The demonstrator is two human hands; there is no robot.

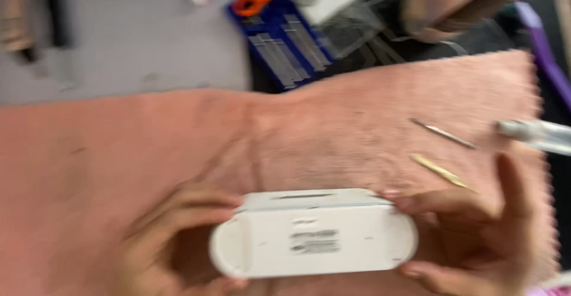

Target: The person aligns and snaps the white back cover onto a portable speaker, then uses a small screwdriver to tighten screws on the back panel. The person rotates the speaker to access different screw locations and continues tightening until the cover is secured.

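Note:
A white oblong plastic device [313, 233] with rounded ends and a grey printed label is held between both hands above a pink cloth [119, 153]. My left hand [169, 242] grips its left end, fingers wrapped over the top edge. My right hand [470, 236] grips the right end, thumb below, one finger raised. The picture is blurred by motion.
On the pink cloth to the right lie a thin metal tool [443, 133] and a yellowish stick [440, 171]. A clear tube-like object [535, 134] sits at the right edge. A blue tool case [285, 34] with metal bits and an orange part lies beyond the cloth.

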